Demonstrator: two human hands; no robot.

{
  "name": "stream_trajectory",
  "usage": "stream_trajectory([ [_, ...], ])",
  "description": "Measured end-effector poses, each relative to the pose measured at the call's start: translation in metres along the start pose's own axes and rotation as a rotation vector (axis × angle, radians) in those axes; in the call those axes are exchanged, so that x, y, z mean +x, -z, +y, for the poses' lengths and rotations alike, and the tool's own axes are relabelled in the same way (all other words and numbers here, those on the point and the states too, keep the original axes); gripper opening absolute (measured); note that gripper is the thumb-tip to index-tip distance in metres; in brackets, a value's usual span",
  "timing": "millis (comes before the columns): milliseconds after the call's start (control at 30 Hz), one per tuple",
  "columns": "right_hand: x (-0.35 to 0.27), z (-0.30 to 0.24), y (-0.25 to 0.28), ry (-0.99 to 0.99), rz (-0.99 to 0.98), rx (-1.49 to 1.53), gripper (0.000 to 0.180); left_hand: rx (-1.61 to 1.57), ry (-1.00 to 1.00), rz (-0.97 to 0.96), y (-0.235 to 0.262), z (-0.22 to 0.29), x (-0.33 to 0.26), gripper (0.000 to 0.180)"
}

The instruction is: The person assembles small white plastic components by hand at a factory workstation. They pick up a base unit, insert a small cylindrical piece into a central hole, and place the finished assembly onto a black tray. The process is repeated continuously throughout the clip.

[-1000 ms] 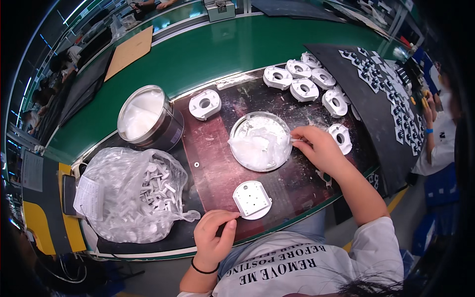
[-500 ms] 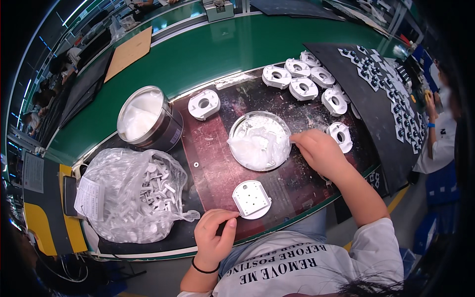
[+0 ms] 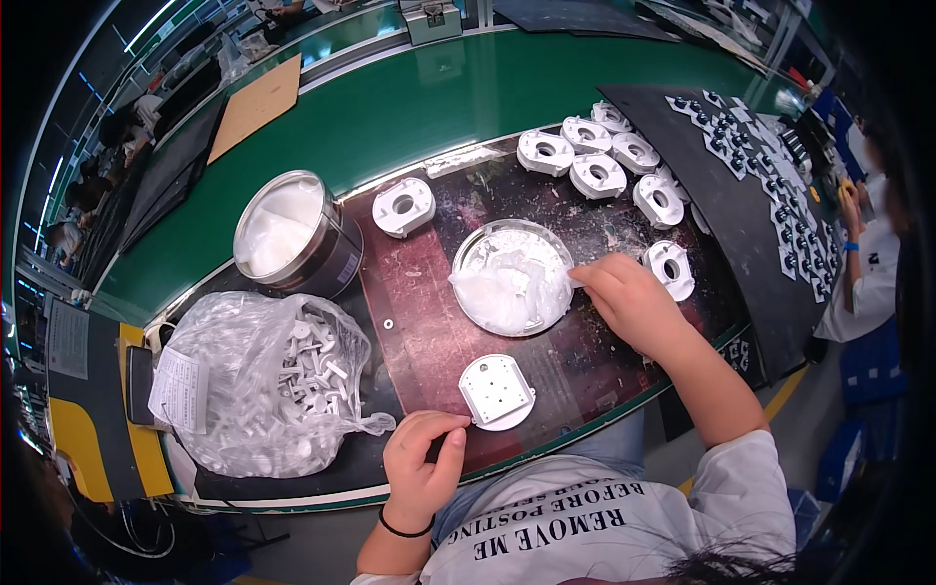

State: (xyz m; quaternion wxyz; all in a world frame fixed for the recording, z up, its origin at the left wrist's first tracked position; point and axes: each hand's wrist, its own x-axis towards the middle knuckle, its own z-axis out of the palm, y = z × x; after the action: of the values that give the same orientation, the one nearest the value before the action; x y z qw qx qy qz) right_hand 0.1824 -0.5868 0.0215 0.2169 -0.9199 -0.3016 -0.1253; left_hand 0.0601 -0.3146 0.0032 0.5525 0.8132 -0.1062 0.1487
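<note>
A white plastic housing (image 3: pixel 496 392) with small holes lies near the table's front edge. My left hand (image 3: pixel 421 460) is curled closed, its fingertips at the housing's lower left edge. Farther back, a round clear dish (image 3: pixel 464 314) holds a mass of whitish translucent grease (image 3: pixel 517 288). Beside the dish's right rim, my right hand (image 3: pixel 632 300) is closed in a pinch. A little of something whitish shows at those fingertips, too small to name.
An open tin (image 3: pixel 336 255) of white paste stands left of the dish. Before it sits a clear plastic bag (image 3: pixel 244 429) of small white parts. More white housings (image 3: pixel 597 174) stand at the back right, beside a black board (image 3: pixel 726 214) bearing rows of small parts. A person's hand (image 3: pixel 850 207) shows at far right.
Almost nothing differs. My right hand has shifted very slightly left at the dish's rim; my left hand stays by the housing.
</note>
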Motion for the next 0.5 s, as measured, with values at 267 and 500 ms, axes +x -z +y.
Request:
stream_trajectory([
  [267, -0.005, -0.002, 0.001, -0.29, 0.004, 0.285, 0.026, 0.009, -0.002, 0.0, 0.0, -0.001, -0.001, 0.009],
  [500, -0.01, 0.0, -0.002, -0.556, -0.002, 0.776, 0.027, -0.002, 0.002, 0.001, 0.0, 0.001, -0.001, 0.01],
])
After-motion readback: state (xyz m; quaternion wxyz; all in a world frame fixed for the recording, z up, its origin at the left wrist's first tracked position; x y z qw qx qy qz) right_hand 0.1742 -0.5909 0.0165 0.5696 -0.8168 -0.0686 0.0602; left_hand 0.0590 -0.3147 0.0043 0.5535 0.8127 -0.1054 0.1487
